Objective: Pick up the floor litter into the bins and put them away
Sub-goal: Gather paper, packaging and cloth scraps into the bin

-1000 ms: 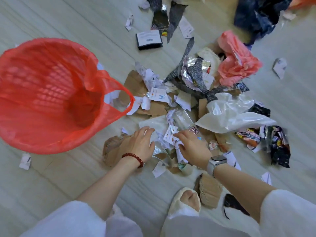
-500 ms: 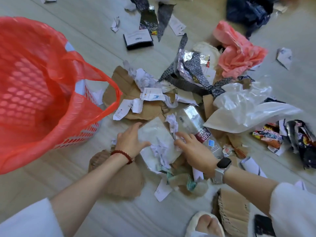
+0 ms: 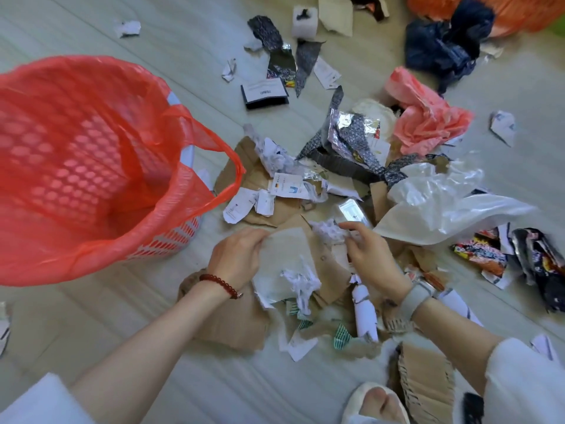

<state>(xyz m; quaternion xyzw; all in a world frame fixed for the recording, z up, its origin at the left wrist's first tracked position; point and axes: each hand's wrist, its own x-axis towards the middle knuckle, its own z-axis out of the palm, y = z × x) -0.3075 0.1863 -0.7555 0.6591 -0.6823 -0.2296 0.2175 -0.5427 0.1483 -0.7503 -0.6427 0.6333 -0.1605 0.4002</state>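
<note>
On the floor in the head view, the left hand (image 3: 235, 260) is now pinching the near edge of a white sheet (image 3: 286, 264), its grip clenched on the paper, where half a second ago it was only reaching flat toward it. The sheet is lifting at that edge, with crumpled paper scraps (image 3: 301, 281) lying on top of it. The right hand (image 3: 371, 258) is coming off the silver wrapper (image 3: 351, 211) it was pressing before and is closing its fingers on a wad of shredded paper (image 3: 328, 231); its grip is grasping that wad. The red-lined bin (image 3: 91, 166) is standing just to the left of the left hand, mouth open, and looks empty as far as can be seen. Most of the litter is staying where it was: brown cardboard (image 3: 232, 319), the pink bag (image 3: 425, 117), the white plastic bag (image 3: 443, 209) and torn wrappers all around. I judge the person is gathering a first double handful, so the clearing is barely begun and the bin is in easy reach.
</note>
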